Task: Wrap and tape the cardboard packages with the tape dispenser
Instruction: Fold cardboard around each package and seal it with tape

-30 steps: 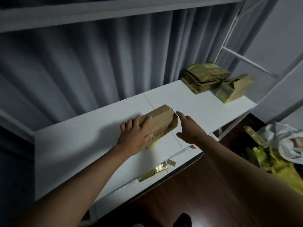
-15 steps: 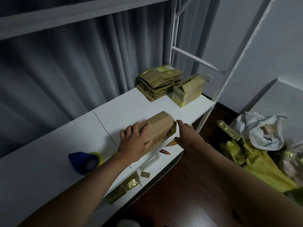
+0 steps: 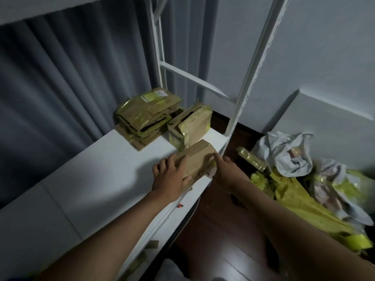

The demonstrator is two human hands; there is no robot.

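Note:
A small brown cardboard box (image 3: 199, 159) lies on the white shelf (image 3: 97, 179) near its right end. My left hand (image 3: 171, 176) rests over the box's near left end, fingers spread on top and thumb against its front side. My right hand (image 3: 227, 171) touches the box's right end with straight fingers. Just behind the box stands an upright package (image 3: 192, 126) wrapped in yellow tape. A stack of flat taped packages (image 3: 146, 116) lies at the back of the shelf. No tape dispenser shows in the view.
A white upright post (image 3: 243, 94) stands right beside the box at the shelf's corner. On the dark wood floor (image 3: 219, 230) to the right lie yellow wrapping scraps (image 3: 288, 191) and a white plastic bag (image 3: 284, 153). Grey curtains hang behind the shelf.
Both hands have slid the box to the right along the shelf, up to the taped packages. The view has swung right, and the blue tape dispenser has left the frame.

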